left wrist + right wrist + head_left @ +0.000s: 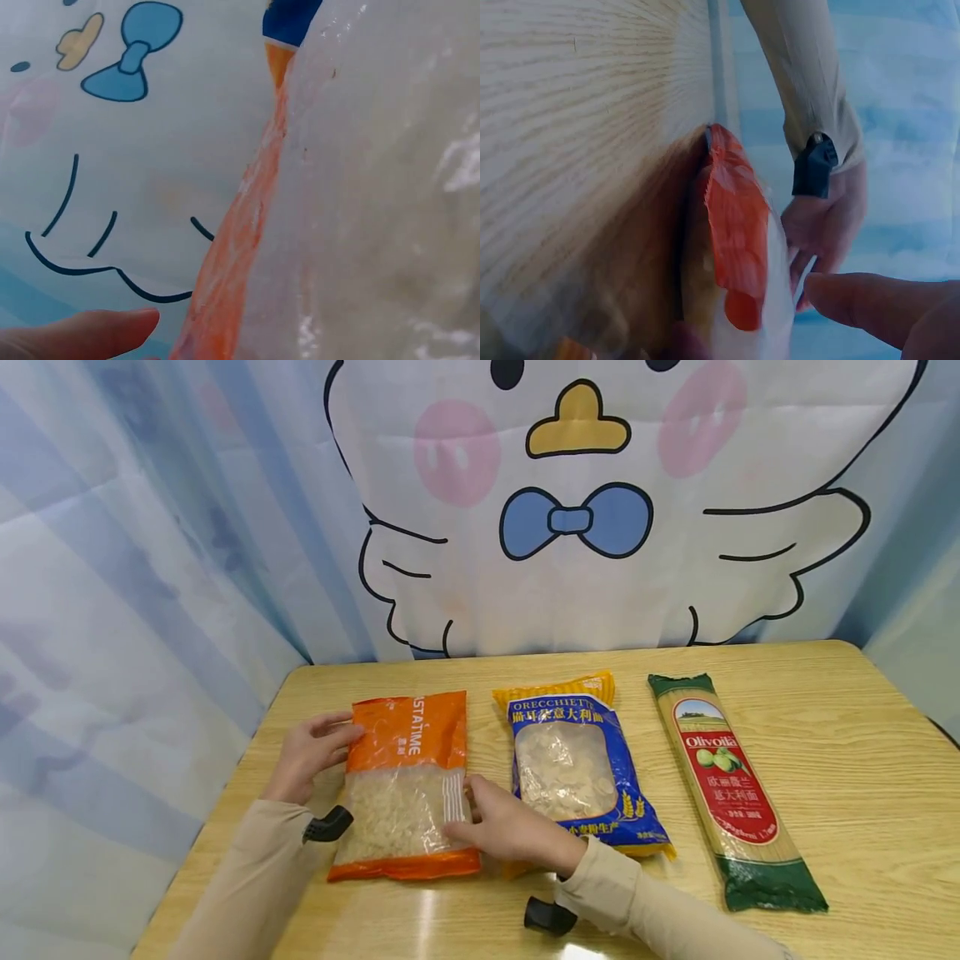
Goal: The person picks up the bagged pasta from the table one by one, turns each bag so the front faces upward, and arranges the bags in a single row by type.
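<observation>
In the head view an orange bag of pasta [408, 810] with a clear lower half lies on the table between both hands. My left hand [311, 756] holds its upper left edge, with a fingertip over the orange part. At the lower right edge my right hand [517, 827] grips the bag, its thumb over the striped strip. From the right wrist, the thumb [870, 300] shows above the bag's side, and the left hand stands beyond. The left wrist view has the bag's clear film close up, plus one finger [105, 334]; the other fingers are hidden.
A blue and yellow bag of orecchiette [566, 768] lies just right of the orange bag, partly behind my right hand. Farther right is a long green-ended pack of spaghetti [731, 793]. A curtain [570, 593] with a cartoon bird hangs behind the wooden table [862, 735].
</observation>
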`<state>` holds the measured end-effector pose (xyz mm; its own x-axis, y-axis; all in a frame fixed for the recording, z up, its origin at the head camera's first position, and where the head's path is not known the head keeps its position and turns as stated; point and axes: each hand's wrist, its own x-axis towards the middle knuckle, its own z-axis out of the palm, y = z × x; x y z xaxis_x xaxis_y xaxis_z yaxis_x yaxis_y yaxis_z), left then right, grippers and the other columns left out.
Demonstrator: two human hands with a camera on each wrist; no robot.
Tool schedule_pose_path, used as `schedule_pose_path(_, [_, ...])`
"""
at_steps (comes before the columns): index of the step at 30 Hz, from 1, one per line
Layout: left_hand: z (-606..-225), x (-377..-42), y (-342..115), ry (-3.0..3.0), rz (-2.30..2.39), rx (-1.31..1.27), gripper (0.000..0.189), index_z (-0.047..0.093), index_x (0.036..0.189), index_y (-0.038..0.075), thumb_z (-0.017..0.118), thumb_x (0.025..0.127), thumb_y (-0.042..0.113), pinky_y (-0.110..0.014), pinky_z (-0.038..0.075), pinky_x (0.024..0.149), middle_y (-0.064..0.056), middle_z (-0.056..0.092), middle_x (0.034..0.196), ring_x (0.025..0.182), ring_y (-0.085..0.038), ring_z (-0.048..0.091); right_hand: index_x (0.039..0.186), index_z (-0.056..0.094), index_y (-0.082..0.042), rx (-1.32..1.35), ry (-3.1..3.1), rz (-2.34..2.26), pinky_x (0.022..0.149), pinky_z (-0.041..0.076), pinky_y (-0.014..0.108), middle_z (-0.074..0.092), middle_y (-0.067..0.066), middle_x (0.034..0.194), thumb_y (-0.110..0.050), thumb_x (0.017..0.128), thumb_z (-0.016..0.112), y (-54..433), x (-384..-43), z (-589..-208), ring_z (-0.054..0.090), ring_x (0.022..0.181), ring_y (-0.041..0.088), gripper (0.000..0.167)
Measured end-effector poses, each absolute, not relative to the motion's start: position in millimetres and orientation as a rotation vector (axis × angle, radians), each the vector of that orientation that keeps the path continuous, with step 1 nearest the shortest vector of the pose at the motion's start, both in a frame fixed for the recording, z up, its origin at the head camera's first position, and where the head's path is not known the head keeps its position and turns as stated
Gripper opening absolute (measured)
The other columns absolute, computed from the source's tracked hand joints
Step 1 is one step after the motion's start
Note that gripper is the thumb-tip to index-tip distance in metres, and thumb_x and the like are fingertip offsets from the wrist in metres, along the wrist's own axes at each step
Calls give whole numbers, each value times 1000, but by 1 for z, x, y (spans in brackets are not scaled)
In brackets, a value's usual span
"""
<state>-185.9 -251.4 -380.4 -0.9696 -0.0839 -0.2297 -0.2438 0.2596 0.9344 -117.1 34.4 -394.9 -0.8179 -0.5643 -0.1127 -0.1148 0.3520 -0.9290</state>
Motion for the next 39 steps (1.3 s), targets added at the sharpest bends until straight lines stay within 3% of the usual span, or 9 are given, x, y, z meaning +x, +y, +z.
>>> schedule_pose_path(6, [-363,-175,-250,2479,1754,-231,60,46,147,6,65,97,33,-36,53,100,-17,51,143,106,-8,64,143,38,8,-632,2297,-1330,96,55,45,51,27,136,-22,96,67,43,-120,-384,61,117,37,63])
schedule_pose_path(11, [-355,-167,-243,2513,1748,-168,60,48,146,6,64,97,37,-28,55,95,-15,50,145,118,-21,61,140,43,4,-712,2394,-1213,99,52,48,47,25,136,-29,97,65,49,-124,-376,58,119,35,58])
schedule_pose_path(15, [-351,-161,-232,2565,1733,-106,58,51,143,5,65,97,37,-32,56,95,-14,54,141,116,-26,62,139,46,0,-863,2417,-1236,97,53,46,46,23,135,-20,100,60,54,-126,-371,56,120,35,46])
schedule_pose_path(19, [-348,-154,-221,2639,1718,-27,50,56,138,6,65,97,34,-33,56,95,-14,58,136,112,-22,63,139,47,-1,-1004,2495,-1234,96,54,46,50,21,134,-13,101,57,59,-126,-368,57,119,34,41])
schedule_pose_path(23, [-345,-146,-210,2723,1697,66,41,60,134,10,63,99,30,-23,54,93,-15,62,131,113,-18,62,139,48,-2,-1036,2585,-1225,97,53,47,53,18,134,-14,100,59,65,-127,-364,57,118,32,42])
schedule_pose_path(28, [-342,-139,-199,2850,1668,214,33,63,129,10,63,99,24,-13,50,89,-13,65,124,111,-21,63,139,49,-8,-1019,2692,-1193,97,53,41,54,10,135,-24,100,61,72,-127,-357,58,115,24,44])
schedule_pose_path(33, [-343,-132,-187,3082,1534,455,31,66,125,9,68,96,18,-28,54,90,-9,68,120,104,-22,65,141,48,-10,-1038,2824,-1105,99,51,40,52,7,135,-32,99,63,81,-126,-352,56,115,20,50])
schedule_pose_path(39, [-349,-120,-168,3217,1291,659,37,59,133,9,64,99,23,-46,51,98,-9,63,128,116,-25,59,148,41,-12,-1058,2948,-909,103,50,43,42,10,148,-41,96,64,97,-122,-349,45,134,26,64])
